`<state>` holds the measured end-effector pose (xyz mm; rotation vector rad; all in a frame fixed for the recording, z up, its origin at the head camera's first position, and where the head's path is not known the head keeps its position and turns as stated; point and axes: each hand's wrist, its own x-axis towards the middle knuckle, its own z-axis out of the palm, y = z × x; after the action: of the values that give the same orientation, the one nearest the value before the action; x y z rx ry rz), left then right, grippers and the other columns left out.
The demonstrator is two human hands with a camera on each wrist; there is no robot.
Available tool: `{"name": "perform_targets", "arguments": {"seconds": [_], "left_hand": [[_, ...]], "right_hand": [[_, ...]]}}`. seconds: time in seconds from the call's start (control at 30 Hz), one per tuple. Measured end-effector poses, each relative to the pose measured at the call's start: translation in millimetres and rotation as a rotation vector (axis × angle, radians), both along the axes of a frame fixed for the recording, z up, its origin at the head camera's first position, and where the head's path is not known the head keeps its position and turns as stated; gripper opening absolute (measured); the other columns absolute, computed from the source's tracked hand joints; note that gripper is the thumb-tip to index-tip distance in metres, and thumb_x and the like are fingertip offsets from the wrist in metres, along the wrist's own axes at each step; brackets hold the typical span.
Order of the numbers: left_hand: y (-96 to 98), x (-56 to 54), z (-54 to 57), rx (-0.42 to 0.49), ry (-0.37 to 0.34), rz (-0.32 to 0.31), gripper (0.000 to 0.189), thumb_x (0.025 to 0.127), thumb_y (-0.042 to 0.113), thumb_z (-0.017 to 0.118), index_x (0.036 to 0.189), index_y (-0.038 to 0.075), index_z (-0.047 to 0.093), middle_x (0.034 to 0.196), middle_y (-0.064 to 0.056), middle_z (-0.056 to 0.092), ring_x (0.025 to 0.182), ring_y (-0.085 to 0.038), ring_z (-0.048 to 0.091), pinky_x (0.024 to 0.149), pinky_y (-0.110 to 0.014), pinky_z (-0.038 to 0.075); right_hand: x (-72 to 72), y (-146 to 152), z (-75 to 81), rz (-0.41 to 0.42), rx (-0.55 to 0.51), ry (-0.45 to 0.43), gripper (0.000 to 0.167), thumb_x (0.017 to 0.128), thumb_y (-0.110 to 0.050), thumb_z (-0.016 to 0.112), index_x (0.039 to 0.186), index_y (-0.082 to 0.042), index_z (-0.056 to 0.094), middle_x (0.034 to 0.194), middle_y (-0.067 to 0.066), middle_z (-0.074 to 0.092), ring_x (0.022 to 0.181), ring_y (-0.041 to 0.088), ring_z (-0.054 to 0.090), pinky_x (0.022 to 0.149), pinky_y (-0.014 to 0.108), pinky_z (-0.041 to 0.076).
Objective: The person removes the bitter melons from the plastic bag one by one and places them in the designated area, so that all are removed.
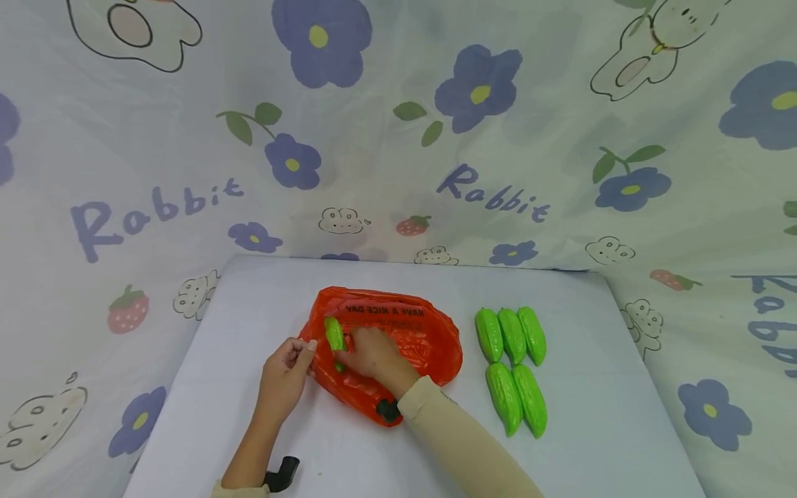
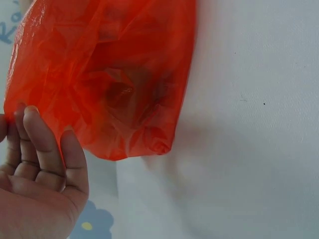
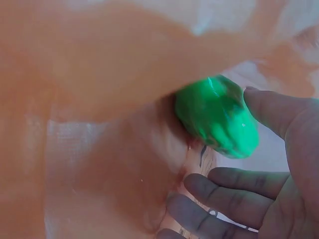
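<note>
A red plastic bag lies with its mouth open on the white table. My left hand pinches the bag's left rim; in the left wrist view that hand's other fingers lie loosely bent against the red film. Inside the bag is my right hand, beside a bright green bitter melon. The right wrist view shows the fingers of the right hand spread, with the thumb tip close to the bitter melon; whether they touch cannot be told.
Several more green bitter melons lie in two rows on the table, right of the bag. A patterned cloth hangs behind and along the sides. Dark wrist-camera parts sit at the left wrist.
</note>
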<state>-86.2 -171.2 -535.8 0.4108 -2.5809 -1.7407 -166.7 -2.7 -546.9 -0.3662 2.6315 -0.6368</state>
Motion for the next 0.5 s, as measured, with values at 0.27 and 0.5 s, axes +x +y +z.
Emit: {"name": "perform_targets", "arguments": {"seconds": [0.27, 0.5], "left_hand": [[0.0, 0.1, 2.0, -0.009, -0.004, 0.0, 0.042, 0.107, 0.047, 0.057, 0.108, 0.006, 0.061, 0.088, -0.013, 0.063, 0.087, -0.036, 0.062, 0.071, -0.033, 0.058], [-1.2, 0.4, 3.2, -0.014, -0.007, -0.001, 0.042, 0.107, 0.048, 0.057, 0.108, 0.006, 0.061, 0.087, -0.013, 0.062, 0.088, -0.039, 0.061, 0.071, -0.033, 0.058]], "right_hand": [[3.4, -8.5, 4.2, 0.013, 0.114, 0.064, 0.039, 0.094, -0.056, 0.073, 0.093, -0.019, 0.063, 0.07, -0.003, 0.057, 0.067, 0.014, 0.055, 0.061, 0.028, 0.048], [3.4, -12.2, 3.4, 0.004, 0.108, 0.064, 0.039, 0.094, -0.054, 0.074, 0.085, -0.018, 0.061, 0.064, -0.003, 0.054, 0.06, 0.013, 0.054, 0.054, 0.026, 0.045]]}}
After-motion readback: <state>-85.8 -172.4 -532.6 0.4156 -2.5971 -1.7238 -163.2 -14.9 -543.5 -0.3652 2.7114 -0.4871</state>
